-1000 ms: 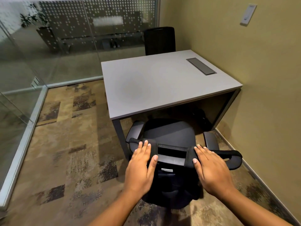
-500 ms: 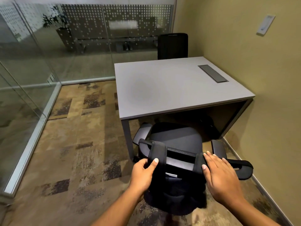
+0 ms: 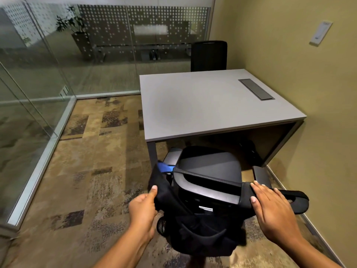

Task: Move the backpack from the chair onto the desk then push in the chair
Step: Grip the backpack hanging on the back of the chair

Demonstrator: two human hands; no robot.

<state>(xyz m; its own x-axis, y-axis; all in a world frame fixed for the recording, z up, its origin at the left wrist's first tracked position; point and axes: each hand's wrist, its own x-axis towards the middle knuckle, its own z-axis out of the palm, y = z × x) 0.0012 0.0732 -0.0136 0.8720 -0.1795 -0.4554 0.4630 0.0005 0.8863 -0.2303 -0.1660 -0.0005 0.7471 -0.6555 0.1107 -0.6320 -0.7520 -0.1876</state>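
A black backpack (image 3: 201,236) hangs behind the backrest of a black office chair (image 3: 210,171), its straps looped over the top of the backrest. My left hand (image 3: 143,211) pinches the left strap and has it pulled up off the backrest's left corner, where a blue lining shows. My right hand (image 3: 272,207) lies flat on the right strap at the backrest's right corner, fingers spread. The grey desk (image 3: 193,105) stands just beyond the chair, whose seat sits partly under the desk's front edge.
A yellow wall (image 3: 318,132) runs close along the right of the desk and chair. Glass partitions (image 3: 38,84) close the left and far sides. A second black chair (image 3: 209,55) stands behind the desk. A dark cable hatch (image 3: 256,88) is set in the desk top. Patterned carpet lies to the left.
My left hand went from resting flat on the left strap to gripping it and lifting it off the backrest. My view has shifted back and to the left.
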